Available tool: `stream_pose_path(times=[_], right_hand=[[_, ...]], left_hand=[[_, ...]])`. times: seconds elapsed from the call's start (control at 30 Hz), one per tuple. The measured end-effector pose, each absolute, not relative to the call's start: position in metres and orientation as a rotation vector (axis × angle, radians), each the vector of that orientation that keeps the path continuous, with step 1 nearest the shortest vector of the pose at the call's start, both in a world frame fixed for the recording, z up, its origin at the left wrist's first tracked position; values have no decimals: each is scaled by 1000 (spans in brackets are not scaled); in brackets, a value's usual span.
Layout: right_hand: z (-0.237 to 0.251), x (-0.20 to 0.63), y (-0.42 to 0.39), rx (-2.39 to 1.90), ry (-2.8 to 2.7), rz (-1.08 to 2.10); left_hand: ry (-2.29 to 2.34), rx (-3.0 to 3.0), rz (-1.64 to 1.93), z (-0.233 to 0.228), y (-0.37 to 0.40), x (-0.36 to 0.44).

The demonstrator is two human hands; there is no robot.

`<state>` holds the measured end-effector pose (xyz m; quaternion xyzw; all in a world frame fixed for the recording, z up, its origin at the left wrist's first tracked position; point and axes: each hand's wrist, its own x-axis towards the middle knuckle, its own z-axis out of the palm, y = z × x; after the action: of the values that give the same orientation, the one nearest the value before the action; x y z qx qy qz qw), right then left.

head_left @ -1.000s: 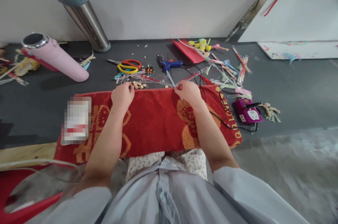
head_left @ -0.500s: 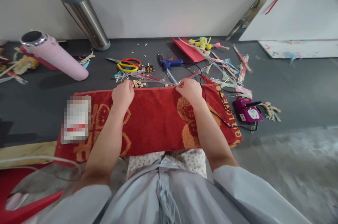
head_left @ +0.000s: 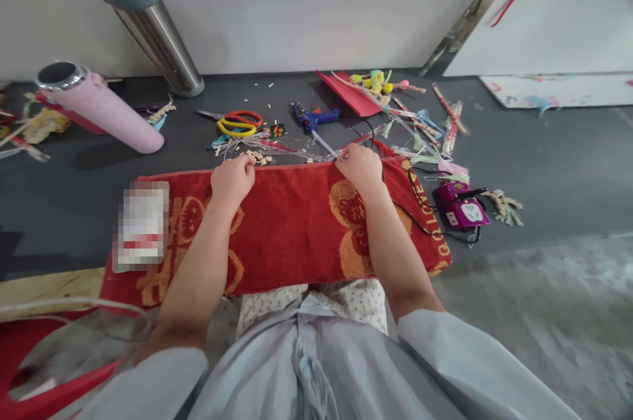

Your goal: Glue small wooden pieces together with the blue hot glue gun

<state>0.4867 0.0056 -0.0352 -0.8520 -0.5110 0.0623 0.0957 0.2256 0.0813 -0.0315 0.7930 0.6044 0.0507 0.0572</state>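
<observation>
My left hand (head_left: 233, 179) rests at the far edge of a red towel (head_left: 291, 229), fingers curled closed, beside a small pile of pale beads (head_left: 258, 157). Whatever it may hold is hidden. At the same edge, farther right, my right hand (head_left: 362, 168) is also closed, its fingertips by the end of a clear glue stick (head_left: 325, 144). That stick comes out of the back of a blue glue gun (head_left: 319, 119). I cannot tell whether the right fingers grip the stick, the towel or something small. Scissors (head_left: 238, 123) with red and yellow handles lie behind the beads.
A pink bottle (head_left: 106, 110) and a steel flask (head_left: 161, 37) are at the left. On the towel lies a blurred-out packet (head_left: 142, 227). A purple power socket (head_left: 459, 206) with a black cord sits right, near wrapped sticks (head_left: 453, 128) and red paper (head_left: 349, 93).
My right hand has slid slightly to the right along the towel's far edge. My left hand has shifted only a little, still closed. The view has moved slightly.
</observation>
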Motion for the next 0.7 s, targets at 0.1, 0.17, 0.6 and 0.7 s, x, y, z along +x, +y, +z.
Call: stream_pose_path(times=[0.1,0.17,0.6,0.7], right_hand=[[-32,484,5,-2460,-1485,191],[-31,482,5,-2431,-1481,191],[-33,479,7,-2362,-1611,129],[-31,478,7,-2364,-1621,131]], left_hand=[[1834,2408,158,-30,81,226],[1834,2415,160,-29,80,226],[1800,2448,130,-25,79,228],[1796,2458,121,-24,78,230]])
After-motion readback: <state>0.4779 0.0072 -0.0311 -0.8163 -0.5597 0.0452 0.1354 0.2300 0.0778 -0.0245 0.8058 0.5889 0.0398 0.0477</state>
